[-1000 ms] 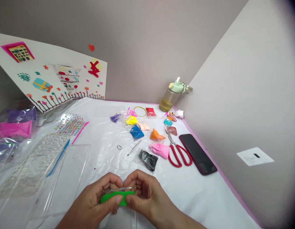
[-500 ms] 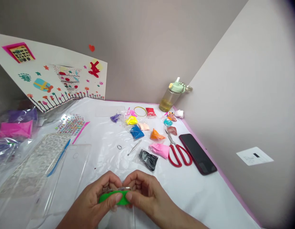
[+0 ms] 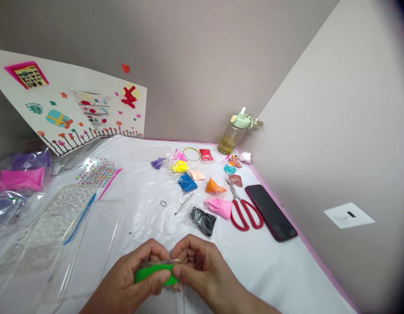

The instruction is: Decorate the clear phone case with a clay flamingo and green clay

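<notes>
Two-handed hold near the front edge of the bench (image 3: 270, 270), which the view cuts off below. The thumbs cover part of the green piece (image 3: 148, 271), and its underside is hidden; most fingertips curl out of sight behind it. Both wrists run out of view. A clear sheet (image 3: 167, 301) under the hands is hard to outline.

The green piece is bright, smooth and elongated, rounded at its left end, with a strip of clear film (image 3: 162, 262) along its far side. The left hand (image 3: 131, 268) and the right hand (image 3: 207, 268) are curled closed about it, thumbs pressing its near face, index fingers nearly meeting beyond.

Just beyond the right hand lies a black packet (image 3: 204, 221), then a pink packet (image 3: 220, 207) touching or close to the red-handled scissors (image 3: 236, 197). A phone (image 3: 270, 212) lies along the right edge; a bottle (image 3: 228, 140) leans by the far right corner. Toward the left edge, a blue strip (image 3: 80, 218) rests among clear plastic trays (image 3: 99, 244), whose overlapping outlines are difficult to separate.
</notes>
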`<state>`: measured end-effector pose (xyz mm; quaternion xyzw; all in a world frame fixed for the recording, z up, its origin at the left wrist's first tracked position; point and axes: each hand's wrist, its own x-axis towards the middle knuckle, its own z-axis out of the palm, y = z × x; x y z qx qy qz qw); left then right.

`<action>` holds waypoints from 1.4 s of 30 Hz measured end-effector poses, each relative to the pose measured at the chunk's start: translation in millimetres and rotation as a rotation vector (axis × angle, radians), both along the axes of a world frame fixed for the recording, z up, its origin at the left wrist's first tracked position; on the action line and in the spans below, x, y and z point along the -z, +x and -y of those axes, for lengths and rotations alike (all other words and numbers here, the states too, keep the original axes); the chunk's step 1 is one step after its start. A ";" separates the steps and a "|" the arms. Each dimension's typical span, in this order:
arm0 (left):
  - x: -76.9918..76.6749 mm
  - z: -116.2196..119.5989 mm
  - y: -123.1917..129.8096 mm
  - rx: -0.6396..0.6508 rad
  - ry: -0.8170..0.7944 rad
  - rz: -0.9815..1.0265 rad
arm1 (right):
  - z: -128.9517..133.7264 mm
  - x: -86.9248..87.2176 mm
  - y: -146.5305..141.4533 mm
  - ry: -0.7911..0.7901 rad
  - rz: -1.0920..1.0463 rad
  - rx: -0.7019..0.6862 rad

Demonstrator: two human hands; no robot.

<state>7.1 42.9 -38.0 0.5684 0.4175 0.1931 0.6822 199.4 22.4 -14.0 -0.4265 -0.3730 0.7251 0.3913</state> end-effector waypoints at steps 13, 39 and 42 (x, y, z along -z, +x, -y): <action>-4.8 1.1 -0.5 0.019 0.051 -0.059 | 1.7 1.0 -0.8 -0.007 0.048 -0.043; 7.8 -1.3 -3.4 -0.079 -0.098 0.138 | -2.3 1.3 3.1 0.056 0.120 0.027; 7.6 -1.0 -2.8 -0.060 -0.081 0.104 | -1.2 5.8 2.4 0.073 0.149 0.033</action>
